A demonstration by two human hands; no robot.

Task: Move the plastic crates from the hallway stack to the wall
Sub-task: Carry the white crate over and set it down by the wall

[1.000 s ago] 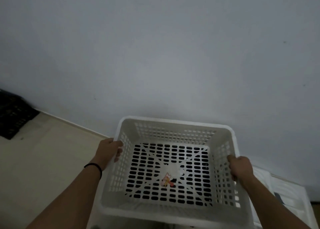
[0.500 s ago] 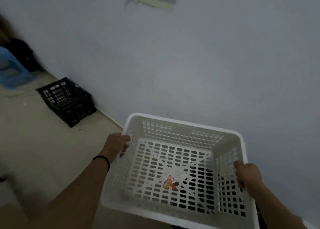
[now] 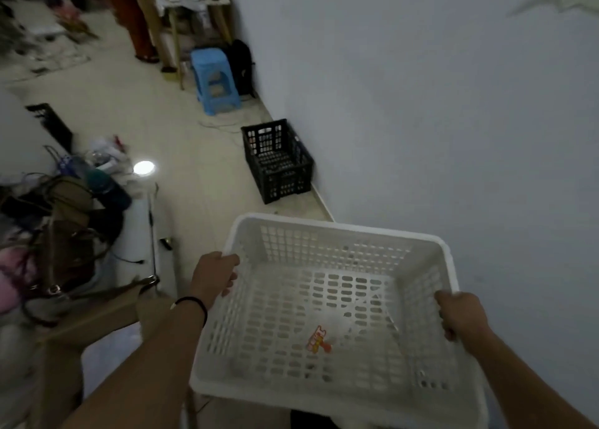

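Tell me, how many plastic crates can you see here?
2: a white crate held in both hands, and a black crate on the floor against the wall. Others may be hidden outside the view.

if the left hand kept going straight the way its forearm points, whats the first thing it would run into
Probably open floor first: the left hand, gripping the white crate rim, points up the hallway, left of the black crate by the wall. Further on, roughly, stands the blue stool, though depth is unclear.

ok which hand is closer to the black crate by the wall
Left. The left hand grips the white crate's left rim, just below the black crate; the right hand grips the right rim, farther away.
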